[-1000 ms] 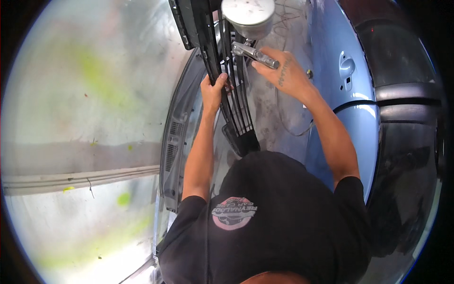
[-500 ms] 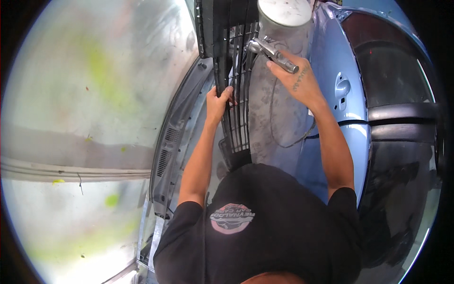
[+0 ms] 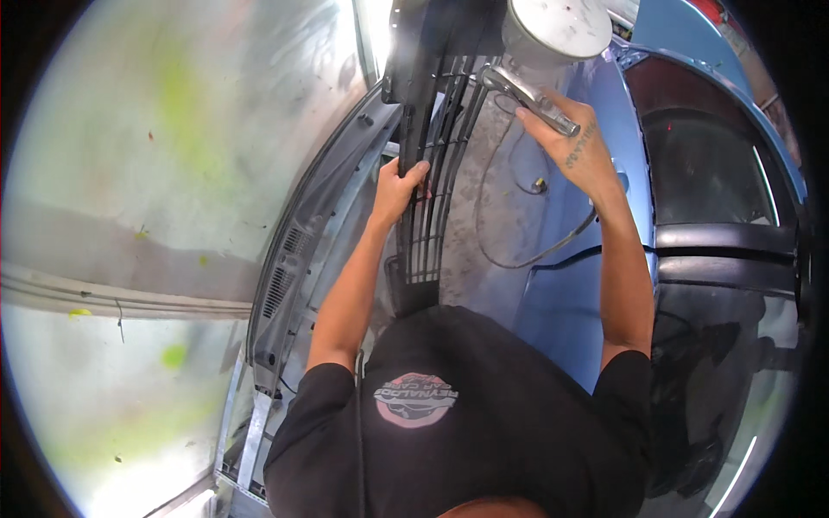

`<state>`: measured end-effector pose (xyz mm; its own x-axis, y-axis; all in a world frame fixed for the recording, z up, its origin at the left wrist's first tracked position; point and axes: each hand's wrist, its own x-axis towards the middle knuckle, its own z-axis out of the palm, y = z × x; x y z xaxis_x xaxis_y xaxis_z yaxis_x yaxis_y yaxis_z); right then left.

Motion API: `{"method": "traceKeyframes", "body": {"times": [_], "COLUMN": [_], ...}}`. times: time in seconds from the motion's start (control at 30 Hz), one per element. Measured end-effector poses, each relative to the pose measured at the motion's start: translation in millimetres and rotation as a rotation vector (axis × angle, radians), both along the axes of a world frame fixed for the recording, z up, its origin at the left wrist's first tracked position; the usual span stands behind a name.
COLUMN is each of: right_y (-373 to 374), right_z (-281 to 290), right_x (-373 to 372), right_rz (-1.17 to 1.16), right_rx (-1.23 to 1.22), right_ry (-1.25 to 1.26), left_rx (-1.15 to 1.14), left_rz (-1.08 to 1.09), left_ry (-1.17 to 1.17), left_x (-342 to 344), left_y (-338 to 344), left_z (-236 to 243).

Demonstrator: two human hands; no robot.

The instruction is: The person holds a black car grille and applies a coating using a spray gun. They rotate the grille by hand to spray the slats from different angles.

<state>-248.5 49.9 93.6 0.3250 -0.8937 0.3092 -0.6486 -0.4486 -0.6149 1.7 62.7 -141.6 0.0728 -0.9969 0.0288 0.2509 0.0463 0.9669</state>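
Observation:
My left hand point(image 3: 401, 188) grips the edge of a long black slatted plastic grille point(image 3: 429, 237), thumb on the near side. The grille stretches from close to my shirt up to the top of the view. My right hand point(image 3: 580, 147) is wrapped around a silver spray gun point(image 3: 534, 102). A round cup with a white lid point(image 3: 566, 24) sits at the gun's top. The gun's front end is beside the right edge of the grille's upper slats. From the gun hand a thin hose point(image 3: 480, 226) loops down. Most of the gun's handle is hidden by my fingers.
At right stands a light blue car door point(image 3: 574, 302) with dark windows point(image 3: 717, 160). A black vented plastic trim panel point(image 3: 289, 250) curves along the left, over a pale metal frame point(image 3: 255, 436). Beyond it hangs a whitish sheet point(image 3: 129, 198) with yellow-green paint smears.
My right hand and the spray gun have shifted right, away from the grille's slats, as the view has turned somewhat. My left hand keeps its hold on the grille.

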Motion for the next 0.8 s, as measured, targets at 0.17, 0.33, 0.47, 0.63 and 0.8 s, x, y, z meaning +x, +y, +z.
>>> {"method": "traceKeyframes", "body": {"times": [0.17, 0.33, 0.47, 0.63, 0.8], "right_y": [-8, -13, -12, -19, -14], "right_z": [8, 13, 17, 16, 23], "right_x": [-1, 2, 10, 5, 11], "right_rz": [0.094, 0.123, 0.166, 0.233, 0.226], "right_rx": [-0.176, -0.280, -0.348, -0.506, -0.472], "right_ry": [0.105, 0.237, 0.310, 0.379, 0.432], "left_rx": [-0.081, -0.015, -0.050, -0.059, -0.038], "left_rz": [-0.012, -0.016, -0.028, -0.003, -0.018], "left_ry": [-0.045, -0.057, -0.047, -0.079, -0.048], "left_x": [4, 5, 9, 8, 12], "left_y": [-6, 2, -1, -3, 0], "left_z": [-13, 7, -3, -5, -2]}}
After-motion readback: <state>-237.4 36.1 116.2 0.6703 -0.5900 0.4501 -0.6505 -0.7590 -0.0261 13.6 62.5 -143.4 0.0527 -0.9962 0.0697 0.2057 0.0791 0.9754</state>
